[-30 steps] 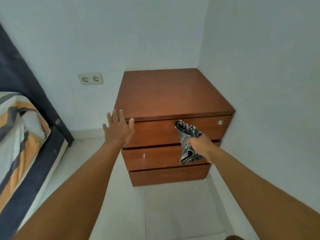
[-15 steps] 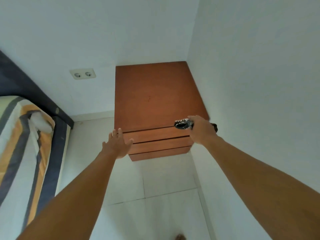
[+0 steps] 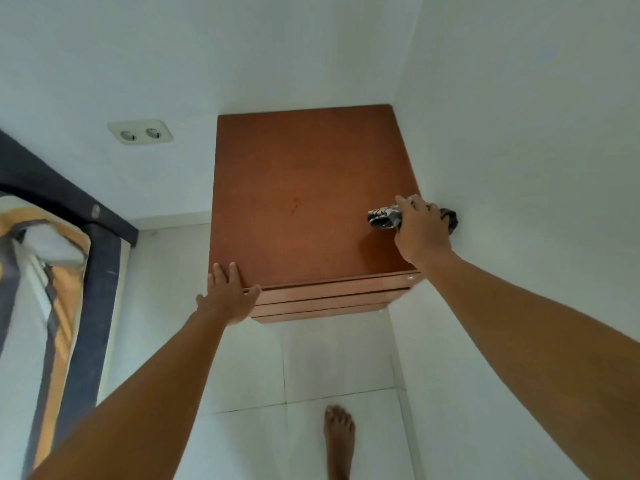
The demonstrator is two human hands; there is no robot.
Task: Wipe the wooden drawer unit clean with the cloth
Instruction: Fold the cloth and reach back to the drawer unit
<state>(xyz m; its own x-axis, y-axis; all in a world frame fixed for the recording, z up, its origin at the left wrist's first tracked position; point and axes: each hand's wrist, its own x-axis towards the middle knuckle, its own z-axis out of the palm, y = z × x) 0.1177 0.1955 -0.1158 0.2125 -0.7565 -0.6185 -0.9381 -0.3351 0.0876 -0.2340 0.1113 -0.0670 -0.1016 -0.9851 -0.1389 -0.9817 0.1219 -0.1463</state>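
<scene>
From the head camera, looking steeply down, I saw the wooden drawer unit (image 3: 304, 202) standing in the corner, its back and right side against the white walls. Its three drawer fronts were pushed in flush, so I could not tell what was inside them. A small lock showed at the right end of the top front.

My right hand (image 3: 420, 233) was on the unit's top, near its right edge. The fingers were curled tight round the black-and-white cloth (image 3: 384, 218) and pressed it onto the wood. One bunched end of the cloth stuck out to the left of my knuckles and a darker end showed on the wall side. That arm reached out almost straight.

My left hand (image 3: 227, 297) lay at the unit's front left corner with fingers straight and spread. The fingertips were on the top and the thumb was along the front edge, holding nothing.

Left of the unit were a double wall socket (image 3: 140, 132) and a striped bed (image 3: 52, 289). In front of it, my bare foot (image 3: 339, 434) stood on the pale tiled floor (image 3: 242, 375).
</scene>
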